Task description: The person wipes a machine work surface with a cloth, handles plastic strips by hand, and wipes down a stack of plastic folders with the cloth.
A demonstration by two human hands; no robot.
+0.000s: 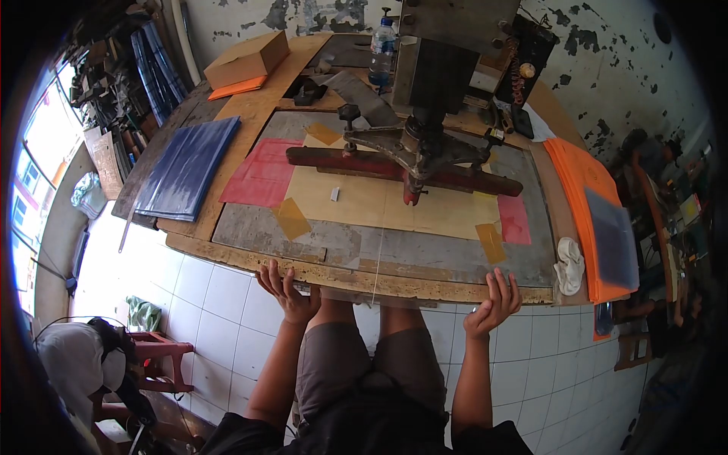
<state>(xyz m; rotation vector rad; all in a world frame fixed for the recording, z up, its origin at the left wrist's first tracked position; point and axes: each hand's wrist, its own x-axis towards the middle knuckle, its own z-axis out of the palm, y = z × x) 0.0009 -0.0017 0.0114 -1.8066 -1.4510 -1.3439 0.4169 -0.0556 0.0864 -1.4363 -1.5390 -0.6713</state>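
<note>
My left hand (pixel 290 296) has its fingers curled over the front edge of a worn wooden board (pixel 425 287). Further right, my right hand (pixel 493 303) grips the same edge, fingers on top and palm below. Set in the board is a grey metal plate (pixel 341 246). On that plate lies a cream sheet (pixel 356 208) with a pink piece (pixel 262 173) at its left end and another pink piece (pixel 515 220) at its right, held with brown tape (pixel 291 219). A red press bar (pixel 455 180) under a metal press head (pixel 425 140) hangs over the sheet.
Dark blue plastic covers (pixel 186 168) lie at the left, near a cardboard box (pixel 246 59). Orange folders (pixel 588 205) and a white cloth (pixel 569 265) are at the right. A water bottle (pixel 382 53) stands behind. A person (pixel 91 371) is low at the left; others sit far right.
</note>
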